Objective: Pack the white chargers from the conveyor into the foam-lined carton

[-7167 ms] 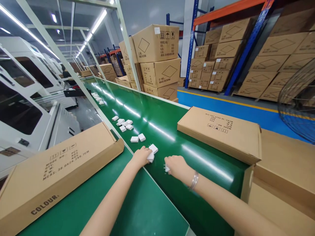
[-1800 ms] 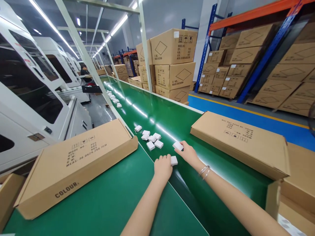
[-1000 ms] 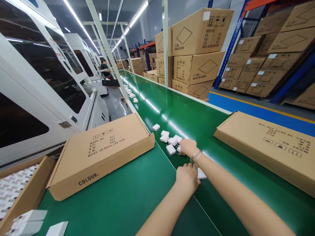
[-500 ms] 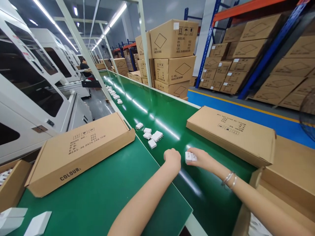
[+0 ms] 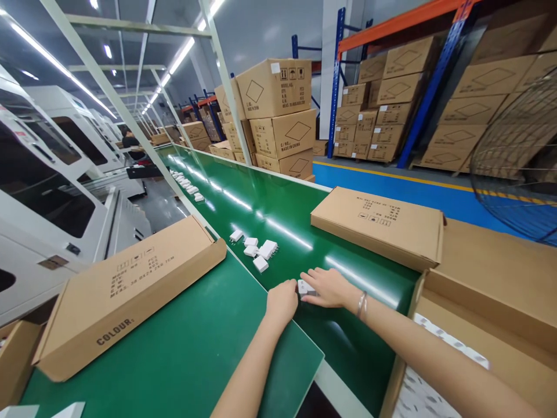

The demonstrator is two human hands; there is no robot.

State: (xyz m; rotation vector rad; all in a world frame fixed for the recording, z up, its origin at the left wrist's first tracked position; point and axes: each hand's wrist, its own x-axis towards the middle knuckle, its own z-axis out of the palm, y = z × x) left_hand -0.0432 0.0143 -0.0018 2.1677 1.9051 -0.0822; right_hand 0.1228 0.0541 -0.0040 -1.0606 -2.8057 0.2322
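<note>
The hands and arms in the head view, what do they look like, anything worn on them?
Both arms are bare up to the frame edge, with no sleeves or gloves showing. The left hand wears nothing visible. The right hand has thin silver bangles at the wrist. No rings or watch can be made out.

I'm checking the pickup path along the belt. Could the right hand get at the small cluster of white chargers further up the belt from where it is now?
Probably yes. The right hand lies on the belt, with only bare green surface between it and the chargers.
</note>
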